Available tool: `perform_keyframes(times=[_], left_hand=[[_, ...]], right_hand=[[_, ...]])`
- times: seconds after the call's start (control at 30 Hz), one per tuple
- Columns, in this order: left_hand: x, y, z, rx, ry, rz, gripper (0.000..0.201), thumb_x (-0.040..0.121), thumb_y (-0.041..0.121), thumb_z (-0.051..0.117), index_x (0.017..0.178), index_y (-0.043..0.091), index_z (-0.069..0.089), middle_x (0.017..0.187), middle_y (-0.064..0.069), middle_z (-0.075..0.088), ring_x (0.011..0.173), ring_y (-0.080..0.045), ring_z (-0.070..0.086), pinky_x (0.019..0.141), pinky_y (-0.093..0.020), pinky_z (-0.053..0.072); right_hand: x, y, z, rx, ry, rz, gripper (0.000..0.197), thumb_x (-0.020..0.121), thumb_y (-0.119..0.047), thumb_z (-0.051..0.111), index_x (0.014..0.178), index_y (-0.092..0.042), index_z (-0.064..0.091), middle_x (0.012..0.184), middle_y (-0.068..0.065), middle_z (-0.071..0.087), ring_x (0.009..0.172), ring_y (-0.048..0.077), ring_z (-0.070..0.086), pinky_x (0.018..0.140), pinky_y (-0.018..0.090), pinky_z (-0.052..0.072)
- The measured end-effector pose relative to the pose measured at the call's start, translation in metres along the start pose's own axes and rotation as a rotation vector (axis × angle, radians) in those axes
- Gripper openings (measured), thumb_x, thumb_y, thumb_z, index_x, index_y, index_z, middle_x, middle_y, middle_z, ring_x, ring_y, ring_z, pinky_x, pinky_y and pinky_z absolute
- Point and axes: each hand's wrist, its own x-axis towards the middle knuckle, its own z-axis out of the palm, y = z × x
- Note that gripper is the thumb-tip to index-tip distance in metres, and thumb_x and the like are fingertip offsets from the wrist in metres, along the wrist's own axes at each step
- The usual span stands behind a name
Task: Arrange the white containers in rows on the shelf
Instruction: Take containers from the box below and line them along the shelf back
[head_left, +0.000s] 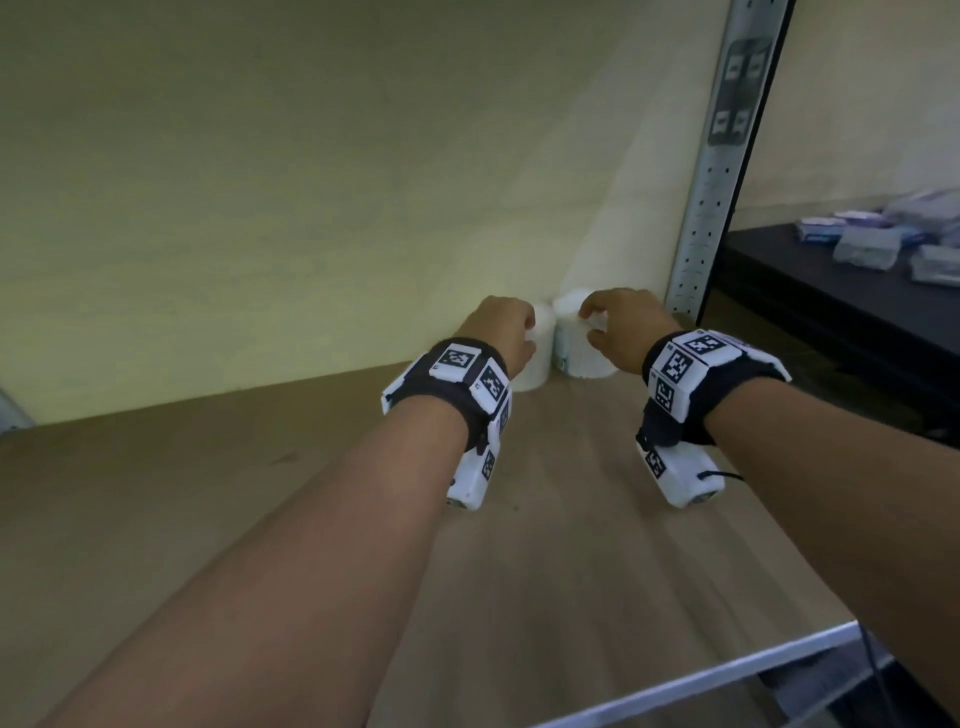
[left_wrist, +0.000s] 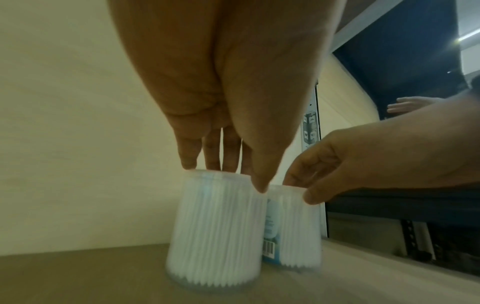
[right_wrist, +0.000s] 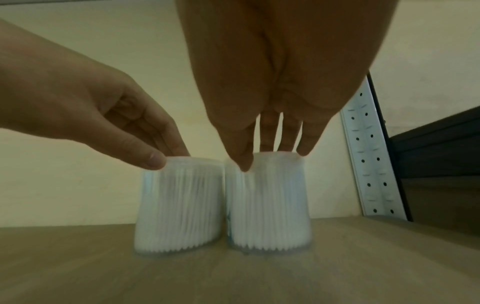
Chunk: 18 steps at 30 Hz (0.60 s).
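Clear plastic tubs packed with white cotton swabs stand side by side at the back right corner of the shelf.
Left hand pinches the left container at its top rim, and right hand pinches the right container likewise; both look light, rigid and slick, so the rim seems the best place to hold.

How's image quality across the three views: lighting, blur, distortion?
Head view: dim, yellow-green cast; left container and right container are washed-out white blobs, the shelf streaks towards the edges. Left wrist view: motion blur on both containers, left hand soft and close, bright glare streak top right. Right wrist view: same dimness, right hand dark and soft, wide-angle bend in the upright post.
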Motion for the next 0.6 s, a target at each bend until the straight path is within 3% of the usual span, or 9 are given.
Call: perform_keyframes(times=[0.1,0.17,0.23,0.3,0.5,0.6], left_hand=[[-0.014,0.001,-0.014,-0.005,-0.048,0.011,0.050,0.091,0.026,0.059,0.137,0.011,0.045,0.139,-0.010,0.048,0.126,-0.026,0.048,0.101,-0.033,0.040],[-0.030,0.004,-0.025,-0.023,-0.025,0.026,0.051,0.092,0.026,0.058,0.138,0.012,0.043,0.140,-0.008,0.045,0.128,-0.024,0.045,0.101,-0.030,0.037],[-0.052,0.008,-0.038,-0.018,-0.043,0.031,0.051,0.091,0.027,0.058,0.138,0.012,0.044,0.140,-0.008,0.045,0.128,-0.024,0.045,0.100,-0.029,0.037],[-0.080,0.011,-0.050,-0.001,-0.083,0.018,0.052,0.089,0.030,0.060,0.136,0.013,0.047,0.139,-0.008,0.047,0.126,-0.023,0.048,0.099,-0.028,0.038],[-0.181,0.016,-0.067,-0.004,-0.143,-0.042,0.050,0.089,0.032,0.060,0.136,0.016,0.049,0.140,-0.005,0.050,0.129,-0.022,0.047,0.105,-0.031,0.038],[-0.228,0.016,-0.065,0.004,-0.182,-0.079,0.049,0.090,0.036,0.058,0.135,0.019,0.049,0.139,-0.004,0.050,0.129,-0.022,0.046,0.104,-0.032,0.039]], right_hand=[[-0.012,-0.003,-0.008,-0.021,-0.099,-0.009,0.058,0.091,-0.022,0.056,0.145,-0.021,0.036,0.143,0.012,0.047,0.127,0.031,0.048,0.101,0.036,0.043],[-0.028,-0.005,-0.016,-0.001,-0.097,-0.006,0.064,0.090,-0.027,0.056,0.148,-0.025,0.029,0.141,0.014,0.047,0.124,0.034,0.049,0.100,0.040,0.047],[-0.050,-0.009,-0.023,0.009,-0.071,-0.012,0.058,0.090,-0.030,0.055,0.144,-0.024,0.036,0.138,0.012,0.050,0.124,0.031,0.048,0.101,0.040,0.046],[-0.077,-0.016,-0.028,0.002,-0.071,-0.035,0.053,0.090,-0.030,0.056,0.141,-0.022,0.042,0.137,0.009,0.053,0.125,0.028,0.049,0.103,0.034,0.044],[-0.164,-0.049,-0.025,0.133,-0.174,-0.072,0.046,0.089,-0.025,0.059,0.134,-0.018,0.050,0.135,0.009,0.053,0.120,0.024,0.052,0.091,0.026,0.042],[-0.206,-0.066,-0.020,0.125,-0.229,-0.099,0.043,0.089,-0.027,0.058,0.131,-0.019,0.052,0.135,0.008,0.053,0.122,0.025,0.052,0.098,0.031,0.043]])
